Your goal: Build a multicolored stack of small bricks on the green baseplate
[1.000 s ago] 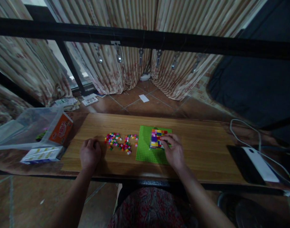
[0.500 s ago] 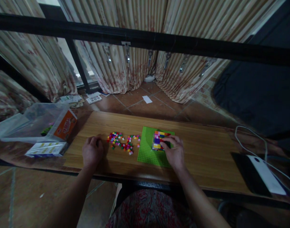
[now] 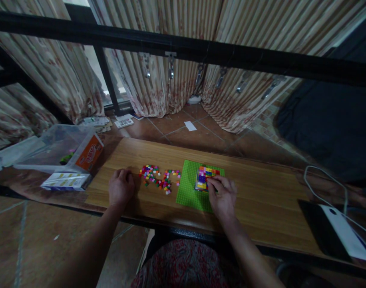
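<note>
Head view shows two hands point(image 3: 121, 188) point(image 3: 224, 198), one baseplate point(image 3: 186, 191), one brick block point(image 3: 202, 179).

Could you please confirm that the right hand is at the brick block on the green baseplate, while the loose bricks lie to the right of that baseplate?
Not quite: the head view shows the loose bricks to the left of the green baseplate. The right hand is indeed at the brick block on it.

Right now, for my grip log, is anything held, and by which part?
Right hand: can't tell; its fingers hide any grip at the toy-brick block. Left hand: nothing visible.
</note>
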### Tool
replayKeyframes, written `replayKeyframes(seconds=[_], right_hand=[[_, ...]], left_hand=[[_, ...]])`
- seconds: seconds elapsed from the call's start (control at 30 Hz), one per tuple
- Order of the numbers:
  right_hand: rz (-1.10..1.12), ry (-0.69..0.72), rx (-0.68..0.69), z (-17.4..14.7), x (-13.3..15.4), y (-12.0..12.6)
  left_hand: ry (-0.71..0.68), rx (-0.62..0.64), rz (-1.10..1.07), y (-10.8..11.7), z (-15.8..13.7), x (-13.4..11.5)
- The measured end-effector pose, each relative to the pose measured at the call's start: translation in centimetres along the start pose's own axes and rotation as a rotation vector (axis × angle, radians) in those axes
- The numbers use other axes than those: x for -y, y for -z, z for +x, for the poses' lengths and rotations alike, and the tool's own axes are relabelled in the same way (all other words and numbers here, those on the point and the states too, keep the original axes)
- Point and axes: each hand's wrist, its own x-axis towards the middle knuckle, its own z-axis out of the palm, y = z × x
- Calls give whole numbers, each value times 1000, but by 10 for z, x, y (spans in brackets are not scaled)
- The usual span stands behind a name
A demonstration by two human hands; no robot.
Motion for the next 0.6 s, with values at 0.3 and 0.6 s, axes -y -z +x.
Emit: replayKeyframes(seconds=[0.3, 0.6], right_hand=[[-220, 106, 22, -4, 10, 6], [-246, 104, 46, -2, 10, 5]], left_hand=[[-12, 4, 24, 1, 0, 0], [-24, 0, 37, 0, 0, 0]])
